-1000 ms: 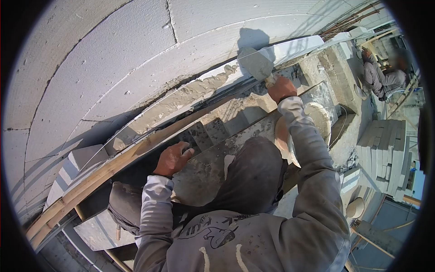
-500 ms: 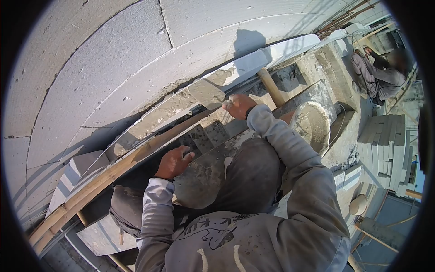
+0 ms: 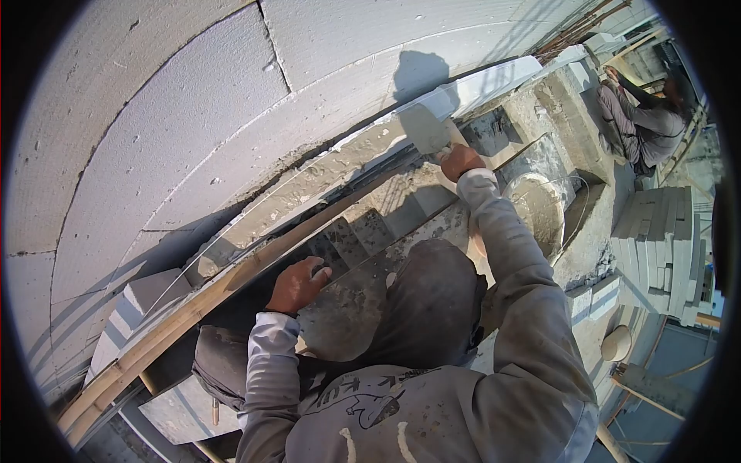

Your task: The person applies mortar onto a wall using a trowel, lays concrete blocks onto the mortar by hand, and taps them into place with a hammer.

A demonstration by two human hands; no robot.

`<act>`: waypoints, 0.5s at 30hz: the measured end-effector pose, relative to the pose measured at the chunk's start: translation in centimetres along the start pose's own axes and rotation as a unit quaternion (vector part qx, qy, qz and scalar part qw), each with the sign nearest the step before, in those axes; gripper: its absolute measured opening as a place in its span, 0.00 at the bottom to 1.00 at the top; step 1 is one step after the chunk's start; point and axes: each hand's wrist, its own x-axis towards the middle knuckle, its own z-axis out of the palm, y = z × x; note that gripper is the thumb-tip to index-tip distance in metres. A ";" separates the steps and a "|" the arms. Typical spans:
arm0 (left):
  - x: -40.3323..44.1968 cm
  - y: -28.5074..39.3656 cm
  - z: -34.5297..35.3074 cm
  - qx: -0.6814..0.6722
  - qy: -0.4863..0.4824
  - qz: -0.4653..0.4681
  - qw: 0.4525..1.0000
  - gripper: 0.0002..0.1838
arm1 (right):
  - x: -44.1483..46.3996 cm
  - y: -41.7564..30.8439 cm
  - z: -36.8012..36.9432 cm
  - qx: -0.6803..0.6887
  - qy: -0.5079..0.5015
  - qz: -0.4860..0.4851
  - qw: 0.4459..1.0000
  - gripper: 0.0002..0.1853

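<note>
My right hand (image 3: pixel 461 162) is closed round the handle of a trowel (image 3: pixel 424 128), whose flat grey blade rests at the far end of a strip of wet mortar (image 3: pixel 309 181). That mortar lies along the top of a low course of pale blocks (image 3: pixel 438 100). Down to the left, my left hand (image 3: pixel 299 285) hovers over the space beside my knee, fingers loosely bent with a gap at the thumb, and no held thing shows. A bucket of mortar (image 3: pixel 536 212) stands to the right of my right forearm.
A wall of large white blocks (image 3: pixel 208 100) rises in front. A long wooden pole (image 3: pixel 224 282) runs beside the mortared course. Stacked blocks (image 3: pixel 656 247) stand at the right, and another person (image 3: pixel 648 116) sits farther back. A thin string crosses the left end.
My right hand has moved away to the upper right, drawing the trowel along the course; the mortar behind it looks more spread out. My left hand's fingers have drawn closer to the thumb.
</note>
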 end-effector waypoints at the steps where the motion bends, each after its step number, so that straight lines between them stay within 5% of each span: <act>1: 0.0 0.0 -0.1 -0.004 0.000 -0.003 1.000 0.22 | 0.0 0.1 0.2 0.000 0.000 0.001 1.000 0.20; 4: 0.0 -0.5 0.2 -0.004 -0.001 -0.001 1.000 0.23 | -0.8 0.4 1.3 0.077 -0.127 -0.042 0.988 0.28; 9: 0.1 -0.2 -0.1 0.000 -0.004 -0.005 1.000 0.23 | -4.5 1.2 5.6 0.087 -0.078 0.002 0.993 0.31; 15: 0.1 -0.3 0.1 0.007 0.002 0.009 1.000 0.22 | -7.5 4.2 8.6 0.187 -0.077 -0.009 0.979 0.22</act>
